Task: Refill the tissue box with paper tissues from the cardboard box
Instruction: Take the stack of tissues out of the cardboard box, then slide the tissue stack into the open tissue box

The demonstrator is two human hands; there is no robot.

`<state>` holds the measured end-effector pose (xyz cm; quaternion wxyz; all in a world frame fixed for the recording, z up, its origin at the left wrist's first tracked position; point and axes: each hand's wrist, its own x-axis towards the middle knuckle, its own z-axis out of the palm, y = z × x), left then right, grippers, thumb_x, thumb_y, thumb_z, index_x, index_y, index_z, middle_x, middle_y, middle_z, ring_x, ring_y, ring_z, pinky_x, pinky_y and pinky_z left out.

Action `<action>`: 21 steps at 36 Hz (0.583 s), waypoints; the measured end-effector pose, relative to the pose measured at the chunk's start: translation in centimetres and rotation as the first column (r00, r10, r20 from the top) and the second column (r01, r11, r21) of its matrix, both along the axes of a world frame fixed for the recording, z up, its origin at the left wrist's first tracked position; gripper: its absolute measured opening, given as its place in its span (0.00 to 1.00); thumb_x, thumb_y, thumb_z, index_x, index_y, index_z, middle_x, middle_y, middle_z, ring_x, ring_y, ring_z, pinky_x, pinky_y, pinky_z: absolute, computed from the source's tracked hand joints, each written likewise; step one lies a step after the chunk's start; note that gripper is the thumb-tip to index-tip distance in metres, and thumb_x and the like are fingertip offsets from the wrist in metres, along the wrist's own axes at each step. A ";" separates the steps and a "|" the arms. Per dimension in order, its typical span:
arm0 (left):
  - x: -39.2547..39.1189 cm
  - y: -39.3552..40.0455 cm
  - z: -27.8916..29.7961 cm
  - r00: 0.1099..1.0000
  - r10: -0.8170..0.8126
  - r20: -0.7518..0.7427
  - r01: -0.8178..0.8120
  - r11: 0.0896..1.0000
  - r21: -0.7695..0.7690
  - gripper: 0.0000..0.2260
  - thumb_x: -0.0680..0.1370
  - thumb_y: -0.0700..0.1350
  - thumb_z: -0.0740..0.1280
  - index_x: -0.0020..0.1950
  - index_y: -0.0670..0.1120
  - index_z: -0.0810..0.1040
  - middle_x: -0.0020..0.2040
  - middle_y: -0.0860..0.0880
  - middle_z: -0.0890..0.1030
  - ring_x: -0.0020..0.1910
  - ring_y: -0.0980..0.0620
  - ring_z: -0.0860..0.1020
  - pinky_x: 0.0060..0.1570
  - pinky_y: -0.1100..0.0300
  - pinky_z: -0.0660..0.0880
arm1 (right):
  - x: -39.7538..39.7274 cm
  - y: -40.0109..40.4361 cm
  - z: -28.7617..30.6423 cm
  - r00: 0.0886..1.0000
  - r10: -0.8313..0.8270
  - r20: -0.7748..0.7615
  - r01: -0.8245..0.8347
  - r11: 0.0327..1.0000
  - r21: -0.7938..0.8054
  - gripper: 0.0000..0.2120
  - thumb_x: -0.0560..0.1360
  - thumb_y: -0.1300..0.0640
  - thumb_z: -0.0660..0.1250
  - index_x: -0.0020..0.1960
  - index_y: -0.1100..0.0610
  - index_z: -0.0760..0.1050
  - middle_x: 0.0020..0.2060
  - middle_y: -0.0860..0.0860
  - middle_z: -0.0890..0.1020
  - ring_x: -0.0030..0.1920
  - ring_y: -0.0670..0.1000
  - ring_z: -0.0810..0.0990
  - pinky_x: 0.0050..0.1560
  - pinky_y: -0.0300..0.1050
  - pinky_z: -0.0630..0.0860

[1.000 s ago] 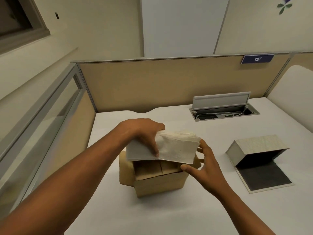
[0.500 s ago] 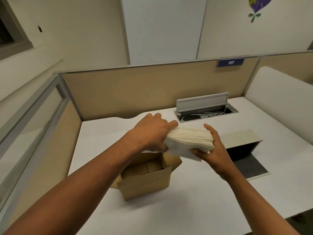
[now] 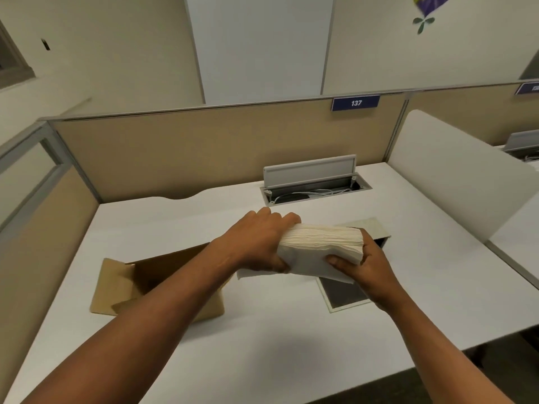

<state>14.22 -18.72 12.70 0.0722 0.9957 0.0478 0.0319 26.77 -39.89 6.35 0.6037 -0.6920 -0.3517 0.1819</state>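
Both hands hold a thick stack of white paper tissues above the desk. My left hand grips its left end and my right hand supports its right end from below. The stack hovers over the grey tissue box, which lies open on its side with its dark base flap spread on the desk; most of it is hidden behind the tissues and my right hand. The open brown cardboard box sits to the left, partly covered by my left forearm.
The white desk is fenced by tan partitions at the back and left and a white divider at the right. An open cable tray with a raised grey lid lies behind the hands. The desk's front edge runs at lower right.
The tissue stack has been lifted out of the cardboard box and carried right, now over the tissue box. Both hands moved with it, still gripping it.
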 end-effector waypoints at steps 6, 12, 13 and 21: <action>2.7 -2.4 -0.7 0.999 -0.004 -0.046 -0.001 0.994 -0.108 0.38 0.67 0.65 0.75 0.72 0.59 0.63 0.62 0.53 0.75 0.54 0.56 0.65 0.52 0.59 0.65 | 2.8 -3.1 0.7 0.993 0.005 0.118 -0.002 1.000 -0.021 0.29 0.69 0.41 0.75 0.66 0.48 0.72 0.56 0.41 0.81 0.59 0.47 0.79 0.52 0.40 0.80; 4.6 -2.3 -1.8 0.999 -0.035 -0.039 0.031 0.996 -0.085 0.41 0.66 0.69 0.72 0.74 0.58 0.62 0.66 0.53 0.71 0.59 0.55 0.64 0.60 0.56 0.67 | 4.7 -4.7 1.1 0.985 -0.019 0.170 0.026 0.999 -0.036 0.28 0.68 0.37 0.74 0.64 0.41 0.72 0.56 0.37 0.81 0.58 0.45 0.79 0.50 0.35 0.79; 4.7 -2.0 -2.0 0.999 -0.038 -0.038 0.034 0.994 -0.099 0.42 0.66 0.71 0.72 0.75 0.58 0.61 0.68 0.53 0.71 0.61 0.54 0.64 0.63 0.54 0.66 | 5.0 -4.9 1.1 0.985 -0.021 0.170 0.028 0.999 -0.039 0.26 0.68 0.37 0.74 0.64 0.39 0.72 0.56 0.37 0.80 0.58 0.44 0.79 0.50 0.34 0.78; 6.0 1.4 -4.5 0.980 0.177 -0.095 -0.165 0.438 -0.884 0.29 0.73 0.70 0.55 0.71 0.59 0.68 0.75 0.54 0.68 0.73 0.50 0.67 0.71 0.53 0.63 | 7.6 -5.0 1.2 0.986 0.000 0.166 0.014 0.997 -0.082 0.25 0.69 0.37 0.74 0.64 0.38 0.73 0.57 0.39 0.81 0.58 0.45 0.79 0.49 0.34 0.78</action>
